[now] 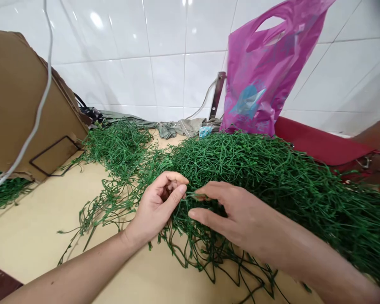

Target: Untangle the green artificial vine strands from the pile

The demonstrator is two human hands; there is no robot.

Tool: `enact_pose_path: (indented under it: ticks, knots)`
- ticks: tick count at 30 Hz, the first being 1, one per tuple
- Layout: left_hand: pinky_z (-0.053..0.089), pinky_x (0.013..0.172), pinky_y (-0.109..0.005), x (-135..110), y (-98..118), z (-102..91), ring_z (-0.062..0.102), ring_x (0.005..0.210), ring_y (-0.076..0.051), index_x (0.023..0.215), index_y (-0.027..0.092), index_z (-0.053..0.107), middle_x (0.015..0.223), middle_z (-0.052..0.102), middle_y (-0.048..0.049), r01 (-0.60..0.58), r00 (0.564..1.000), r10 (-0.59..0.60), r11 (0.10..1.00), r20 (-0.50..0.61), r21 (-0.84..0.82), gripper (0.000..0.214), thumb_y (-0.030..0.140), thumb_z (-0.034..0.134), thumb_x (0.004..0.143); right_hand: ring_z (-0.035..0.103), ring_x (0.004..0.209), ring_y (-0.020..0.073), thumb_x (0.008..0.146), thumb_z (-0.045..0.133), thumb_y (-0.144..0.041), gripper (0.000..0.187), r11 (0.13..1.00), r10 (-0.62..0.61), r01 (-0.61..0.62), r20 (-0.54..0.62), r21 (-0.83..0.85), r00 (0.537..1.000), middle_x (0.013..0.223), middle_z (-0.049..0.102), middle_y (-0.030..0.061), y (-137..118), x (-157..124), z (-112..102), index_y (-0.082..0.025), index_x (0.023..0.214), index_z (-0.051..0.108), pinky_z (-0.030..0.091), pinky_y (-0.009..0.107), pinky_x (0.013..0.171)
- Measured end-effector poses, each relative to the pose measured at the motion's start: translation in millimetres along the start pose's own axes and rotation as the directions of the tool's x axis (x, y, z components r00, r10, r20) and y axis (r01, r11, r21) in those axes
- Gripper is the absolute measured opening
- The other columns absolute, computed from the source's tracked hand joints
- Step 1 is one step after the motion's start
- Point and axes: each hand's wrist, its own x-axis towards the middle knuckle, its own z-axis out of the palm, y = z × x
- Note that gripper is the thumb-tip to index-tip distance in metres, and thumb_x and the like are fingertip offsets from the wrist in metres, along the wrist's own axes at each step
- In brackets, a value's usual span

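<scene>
Far side: white-tiled wall [167, 80], glossy. Against it, right of centre, magenta plastic carrier bag [256, 80], upright, cut-out handle at top; metal bracket [218, 95] just left of it. Crumpled grey cloth [191, 126] along wall foot. Far right, red bag-like flap [323, 141]. Left, brown cardboard box [28, 97], pale cable [39, 107] hanging before it. Bench [139, 278] pale yellow.

Looks like a workshop or home work corner, uncertain which. Shown by green strands [240, 152] heaped on pale bench [152, 278], cardboard box [15, 97], pink carrier bag [278, 76], white tiled wall [167, 33].
</scene>
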Motion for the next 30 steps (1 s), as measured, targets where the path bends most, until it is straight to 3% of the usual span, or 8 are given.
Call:
enact_pose_path:
  ticks: [3,6,10,13,18,21,25,30]
  knots:
    - [0.047,0.071,-0.022,-3.0,1.7,0.1,0.055,0.076,-0.012,0.099,0.021,0.061,0.083,0.056,0.001,-0.068,0.998,0.069,0.997,-0.013,0.036,0.007,0.026,0.06,0.095,0.061,0.078,0.0167,0.091,0.06,-0.03,0.012,0.99,0.025,-0.022,-0.018,0.136,1.0,0.088,0.071,-0.0003,-2.0,7.0,11.8,-0.022,0.094,0.068,0.045,0.029,0.069]
    - [0.048,0.084,-0.025,-3.3,4.9,-2.8,0.058,0.091,-0.015,0.108,0.021,0.062,0.096,0.06,-0.0025,-0.115,0.993,0.118,0.988,-0.028,0.1,0.015,0.029,0.053,0.099,0.057,0.069,0.0142,0.09,0.056,-0.024,0.013,0.979,0.053,-0.039,-0.065,0.2,0.996,0.074,0.065,-0.0028,0.8,12.6,10.5,-0.021,0.081,0.065,0.042,0.027,0.064]
    - [0.045,0.097,-0.03,-0.9,5.9,-8.1,0.06,0.107,-0.018,0.114,0.02,0.061,0.11,0.066,-0.0058,-0.16,0.985,0.139,0.957,0.101,0.244,0.02,0.03,0.051,0.1,0.059,0.072,0.0155,0.088,0.06,-0.03,0.011,0.949,0.063,-0.042,-0.058,0.313,0.996,0.076,0.066,-0.0021,9.1,13.5,-4.3,-0.022,0.083,0.065,0.043,0.028,0.067]
    - [0.046,0.093,-0.028,-0.4,2.8,-9.6,0.061,0.102,-0.017,0.107,0.02,0.063,0.104,0.068,-0.0037,-0.188,0.978,0.148,0.929,0.146,0.319,0.014,0.027,0.056,0.098,0.062,0.078,0.0172,0.086,0.064,-0.036,0.015,0.866,0.077,-0.069,0.004,0.495,0.997,0.082,0.07,0.0008,15.8,13.6,-11.4,-0.021,0.084,0.065,0.046,0.029,0.071]
    - [0.046,0.088,-0.027,1.1,-3.0,-8.8,0.059,0.095,-0.015,0.106,0.022,0.062,0.098,0.064,-0.0014,-0.161,0.985,0.172,0.931,-0.005,0.326,0.014,0.023,0.062,0.092,0.06,0.085,0.0153,0.087,0.067,-0.032,0.011,0.684,0.061,-0.098,0.078,0.723,0.995,0.083,0.069,0.0008,24.2,16.1,-11.5,-0.02,0.088,0.065,0.044,0.03,0.085]
    - [0.045,0.087,-0.027,3.6,-5.9,-8.6,0.057,0.094,-0.015,0.108,0.022,0.063,0.098,0.063,-0.0011,-0.148,0.985,0.169,0.927,-0.03,0.346,0.017,0.023,0.064,0.091,0.055,0.081,0.015,0.091,0.059,-0.029,0.013,0.698,0.081,-0.127,0.099,0.704,0.992,0.08,0.064,0.0007,24.9,16.1,-11.4,-0.019,0.088,0.067,0.041,0.031,0.083]
    - [0.045,0.086,-0.027,4.0,-8.1,-8.7,0.056,0.092,-0.015,0.109,0.022,0.064,0.095,0.061,-0.0009,-0.158,0.985,0.172,0.921,-0.009,0.356,0.017,0.023,0.063,0.091,0.052,0.081,0.0161,0.096,0.053,-0.04,0.029,0.754,0.057,-0.098,0.084,0.65,0.995,0.08,0.058,0.0012,23.6,14.9,-12.3,-0.019,0.081,0.066,0.04,0.032,0.082]
    - [0.043,0.08,-0.027,0.4,-1.1,-8.9,0.055,0.087,-0.016,0.102,0.02,0.065,0.09,0.058,-0.0011,-0.182,0.983,0.167,0.918,0.072,0.353,0.012,0.027,0.061,0.092,0.051,0.075,0.0144,0.09,0.06,-0.033,0.015,0.871,0.026,-0.021,-0.004,0.49,1.0,0.078,0.058,-0.0013,21.6,16.8,-6.6,-0.02,0.084,0.065,0.041,0.028,0.072]
